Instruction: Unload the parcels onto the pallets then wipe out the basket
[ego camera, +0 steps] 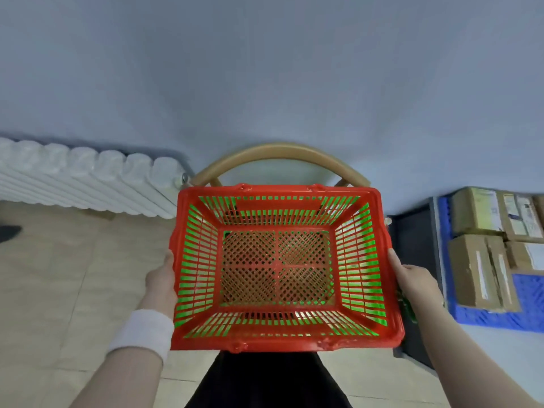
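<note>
1. Looking straight down into a red plastic basket (279,343), dead centre, out in front of the body.
2. Slatted on all four walls, diamond mesh across the bottom, one red cross rib through the middle, the whole mesh floor on show.
3. Bright green glowing through the side slots; no telling from here what lies behind them.
4. Small hinge lugs on the far rim and again on the near rim.
5. Grasped at the left wall by the left grip (162,284), thumb up along the rim, fingers hidden behind the plastic, white wristband (144,331) just behind it.
6. Grasped the same way at the right wall by the right grip (412,278), thumb laid against the rim edge, fingers out of sight.
7. Tucked under that right wrist, a scrap of something green (407,307), too hidden to name.
8. Just behind the far rim, the curved tan back of a chair (279,151); resting on the seat or carried above it, cannot tell.
9. Off to the left, a white radiator (88,178) against the pale blue wall (265,69), beige tiled floor (59,275) below, a dark shoe (8,232) at the very edge.
10. Off to the right, well apart from the basket, brown cardboard parcels (477,272) with white labels, packed close on a blue pallet (524,301).
11. Between pallet and basket, a dark mat (415,245) and the right forearm crossing over it.
</note>
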Available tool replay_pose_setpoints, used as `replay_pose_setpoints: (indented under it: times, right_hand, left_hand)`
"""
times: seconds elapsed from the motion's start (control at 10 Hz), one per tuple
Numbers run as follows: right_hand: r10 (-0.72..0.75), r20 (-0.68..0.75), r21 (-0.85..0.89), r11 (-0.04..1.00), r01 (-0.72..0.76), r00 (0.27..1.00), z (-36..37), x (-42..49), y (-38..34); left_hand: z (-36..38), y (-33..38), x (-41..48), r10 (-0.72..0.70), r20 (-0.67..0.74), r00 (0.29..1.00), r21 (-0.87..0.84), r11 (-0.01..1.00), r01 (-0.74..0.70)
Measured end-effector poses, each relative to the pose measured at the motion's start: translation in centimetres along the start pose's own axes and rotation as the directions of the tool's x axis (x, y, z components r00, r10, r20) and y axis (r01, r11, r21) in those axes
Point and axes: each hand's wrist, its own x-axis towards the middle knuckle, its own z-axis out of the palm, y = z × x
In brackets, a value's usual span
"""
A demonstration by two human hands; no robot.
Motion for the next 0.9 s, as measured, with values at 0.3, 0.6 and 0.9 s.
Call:
replay_pose_setpoints:
  times: [0.3, 0.6, 0.9]
  right_hand:
    - [0.021, 0.064, -0.272, 0.962, -0.003, 0.998, 1.0, 2.7, 0.0]
    - [-0.003, -0.083, -0.184, 0.983, -0.012, 0.997, 1.1, 2.9, 0.5]
    - [-0.227, -0.208, -0.268, 0.949, 0.167, 0.952, 0.2, -0.8, -2.9]
  left_hand:
    - [1.1, -0.8, 1.7, -0.068, -0.042, 0.997, 0.042, 0.997, 0.070]
    - [1.3, -0.3, 2.0, 0.072, -0.162, 0.984, 0.123, 0.991, -0.052]
    - [1.2, 3.2, -0.5, 0.549, -0.051, 0.834, 0.421, 0.769, -0.481]
